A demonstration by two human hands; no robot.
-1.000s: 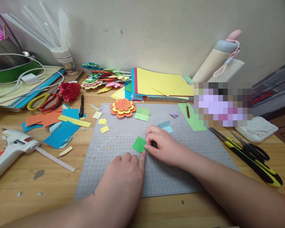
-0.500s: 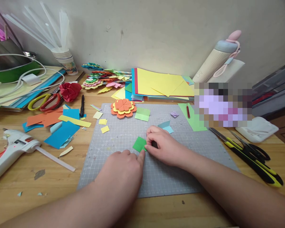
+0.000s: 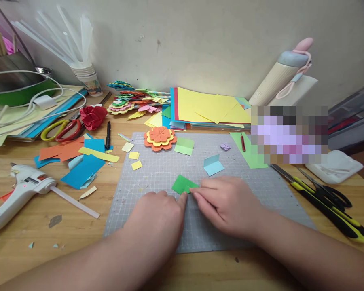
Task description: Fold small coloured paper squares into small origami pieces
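A small dark green piece of paper (image 3: 181,184) lies on the grey cutting mat (image 3: 157,182), with part of its near edge folded over. My left hand (image 3: 157,216) has its fingers curled, and the index fingertip presses on the fold from the near side. At the paper's right end, the closed fingertips of my right hand (image 3: 227,202) pinch or press the edge; which of the two I cannot tell. Just behind sits a creased light blue paper (image 3: 214,165). Farther back are a folded light green paper (image 3: 184,146), an orange and yellow paper flower (image 3: 160,138) and a small folded purple paper (image 3: 225,146).
To the left are a glue gun (image 3: 30,184), blue paper scraps (image 3: 83,171), a black pen (image 3: 108,135) and red-and-yellow-handled scissors (image 3: 68,131). A box cutter (image 3: 324,206) and black scissors (image 3: 330,192) lie right of the mat. Stacked coloured paper (image 3: 209,103) rests by the wall.
My right hand has slid right and nearer along the green paper, its fingers lower, uncovering the paper's right part and the light blue paper. The left index finger stays on the fold.
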